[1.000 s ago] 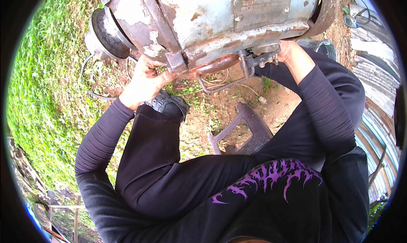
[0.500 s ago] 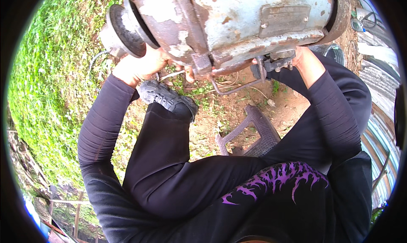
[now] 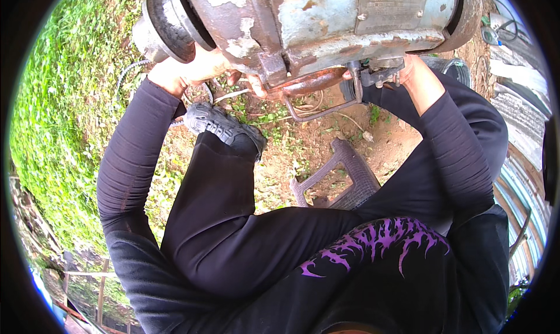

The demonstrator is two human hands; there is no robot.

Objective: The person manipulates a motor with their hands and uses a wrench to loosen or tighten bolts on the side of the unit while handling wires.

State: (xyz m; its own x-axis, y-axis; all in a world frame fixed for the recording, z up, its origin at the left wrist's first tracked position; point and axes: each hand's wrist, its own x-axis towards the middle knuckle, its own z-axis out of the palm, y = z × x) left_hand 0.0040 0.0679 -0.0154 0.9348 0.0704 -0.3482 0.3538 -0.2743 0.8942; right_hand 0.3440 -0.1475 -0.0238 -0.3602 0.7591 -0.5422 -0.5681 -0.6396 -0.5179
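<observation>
A weathered metal machine (image 3: 309,19), pale blue-grey with rust and a riveted plate, fills the top of the head view. A grooved pulley (image 3: 169,28) sits on its left end. My left hand (image 3: 195,71) grips the machine from below beside that pulley, fingertips showing under the lower edge. My right hand (image 3: 420,80) is closed round the underside at the right, by a dark bracket (image 3: 379,76), its fingers partly hidden. A bent metal rod (image 3: 321,112) hangs between my hands, below a rusty rounded part (image 3: 306,84).
A brown woven-textured stool or stand (image 3: 356,185) lies between my legs on dirt. My shoe (image 3: 219,124) is below the machine. Cords lie about the ground. Grass (image 3: 52,130) spreads at the left; corrugated sheets (image 3: 516,89) and a cable coil line the right.
My left hand has shifted from the machine's lower corner toward the pulley, wrapping underneath. The machine sits a little farther right in the picture than a second ago, with my right hand still on it.
</observation>
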